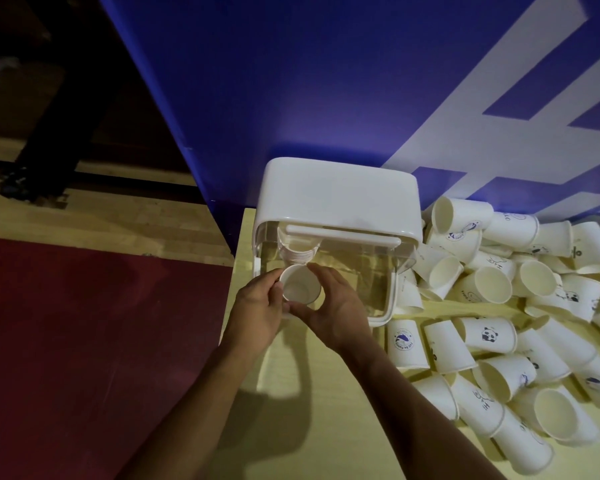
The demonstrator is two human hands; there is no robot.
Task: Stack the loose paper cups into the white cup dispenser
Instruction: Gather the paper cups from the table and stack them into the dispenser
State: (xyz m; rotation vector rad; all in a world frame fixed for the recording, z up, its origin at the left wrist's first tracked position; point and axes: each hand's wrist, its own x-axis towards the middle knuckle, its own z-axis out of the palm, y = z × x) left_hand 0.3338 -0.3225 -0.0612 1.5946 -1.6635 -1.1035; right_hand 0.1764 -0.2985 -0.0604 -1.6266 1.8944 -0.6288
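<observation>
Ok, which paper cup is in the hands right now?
The cup at the front of the white dispenser, pinched between left hand and right hand; the rest are stacked inside or loose in the pile to its right.

Held cup: outer wall largely covered by the left grip and right grip; any print unseen.
Nested stack: blurred behind the clear front of the dispenser; count not to be told.
Loose cups: pile cut off at the right edge; small lettering unreadable.
Table: cut off at the bottom and right edges.
</observation>
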